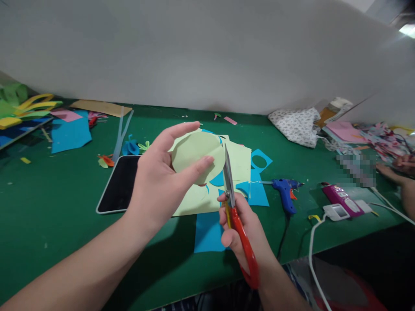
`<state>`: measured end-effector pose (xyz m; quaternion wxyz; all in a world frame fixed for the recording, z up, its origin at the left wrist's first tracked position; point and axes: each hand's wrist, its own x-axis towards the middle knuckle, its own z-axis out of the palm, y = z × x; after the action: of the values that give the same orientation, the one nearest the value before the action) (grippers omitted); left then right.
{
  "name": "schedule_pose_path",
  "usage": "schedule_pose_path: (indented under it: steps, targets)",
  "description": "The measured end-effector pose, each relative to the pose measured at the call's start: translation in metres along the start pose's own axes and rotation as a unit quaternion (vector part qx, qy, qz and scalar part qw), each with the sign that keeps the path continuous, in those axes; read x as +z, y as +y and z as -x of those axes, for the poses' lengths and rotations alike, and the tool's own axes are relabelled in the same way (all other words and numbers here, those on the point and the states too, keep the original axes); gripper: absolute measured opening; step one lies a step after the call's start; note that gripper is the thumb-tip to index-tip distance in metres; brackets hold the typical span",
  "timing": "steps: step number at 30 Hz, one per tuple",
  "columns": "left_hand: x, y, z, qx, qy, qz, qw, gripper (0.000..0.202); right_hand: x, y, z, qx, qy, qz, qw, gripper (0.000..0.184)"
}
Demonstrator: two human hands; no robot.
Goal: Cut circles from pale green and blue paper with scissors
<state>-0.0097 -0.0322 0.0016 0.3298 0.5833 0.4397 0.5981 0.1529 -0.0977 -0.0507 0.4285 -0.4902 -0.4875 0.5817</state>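
My left hand (pixel 162 181) pinches a pale green paper disc (pixel 194 155) between thumb and fingers, held up above the green table (pixel 48 216). My right hand (pixel 241 235) grips red-handled scissors (pixel 235 211), blades pointing up and touching the disc's right edge. Under both hands lie pale green sheets (pixel 241 162) and blue sheets (pixel 207 233) with round holes cut out.
A dark tablet (pixel 118 185) lies left of the sheets. A blue glue gun (pixel 285 192), a pink device (pixel 340 196) and white cables sit to the right. Coloured paper scraps crowd the far left and right. Another person's hand (pixel 394 172) rests at the right edge.
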Motion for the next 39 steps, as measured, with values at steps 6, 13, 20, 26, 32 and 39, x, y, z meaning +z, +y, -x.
schedule_pose_path:
  steps: [6, 13, 20, 26, 32, 39]
  targets:
    - [-0.0005, -0.0020, -0.0009, 0.009, -0.006, 0.004, 1.000, 0.047, 0.0006, 0.0023, 0.0004, -0.009, 0.007, 0.015, 1.000, 0.080]
    - [-0.0004, -0.0013, -0.0014, 0.003, 0.000, 0.014, 1.000, 0.048, -0.0017, 0.0054, 0.0002, -0.020, 0.018, 0.030, 0.999, 0.079]
    - [-0.0022, -0.0047, -0.0016, 0.012, 0.003, 0.010, 1.000, 0.049, -0.0016, 0.0056, 0.0008, -0.023, 0.029, 0.041, 0.998, 0.078]
    - [-0.0016, -0.0036, -0.0024, 0.006, 0.021, 0.011, 1.000, 0.047, -0.0024, 0.0017, 0.0013, 0.000, 0.010, 0.033, 0.999, 0.078]
    - [0.0007, -0.0038, -0.0024, -0.019, 0.025, 0.048, 0.998, 0.045, 0.0022, 0.0022, 0.0018, 0.036, 0.004, -0.026, 0.999, 0.091]
    - [0.0011, -0.0006, 0.0005, -0.012, 0.018, 0.022, 1.000, 0.045, 0.0049, 0.0023, 0.0016, 0.059, 0.014, -0.070, 0.996, 0.094]
